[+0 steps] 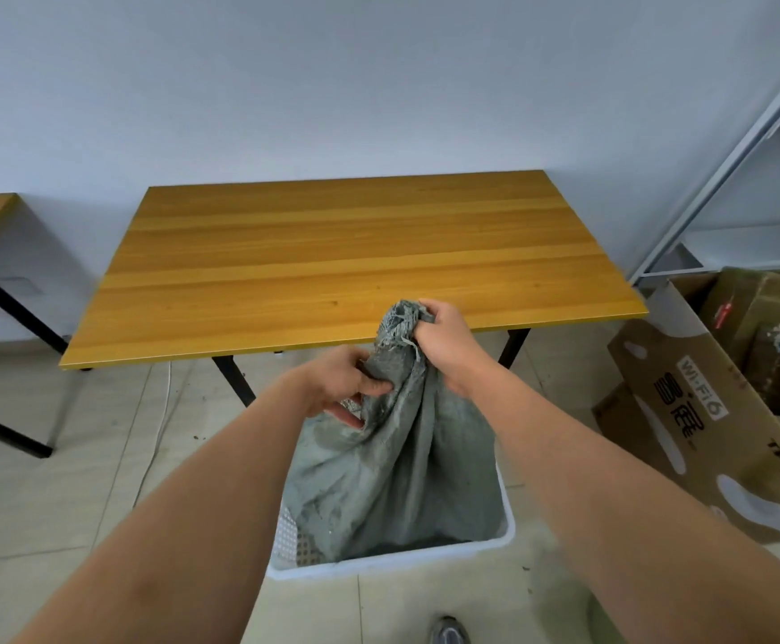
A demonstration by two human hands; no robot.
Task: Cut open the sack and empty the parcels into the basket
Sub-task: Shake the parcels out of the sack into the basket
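Grey-green woven sack [393, 457] hangs between our hands over the white basket [509, 534] on the floor, its lower end inside the rim. Left hand [346, 383], forearm extended, pinches a fold at the sack's side. Right hand [444, 337], higher, clenches the frayed top end. Wooden surface [332, 258] lies beyond; cardboard box [704, 411] at right.

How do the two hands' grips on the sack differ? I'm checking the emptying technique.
The right hand grips the sack at its bunched, frayed top, held highest; the left hand pinches a fold lower on the sack's side. Both hold the sack over the white basket, into which it hangs.
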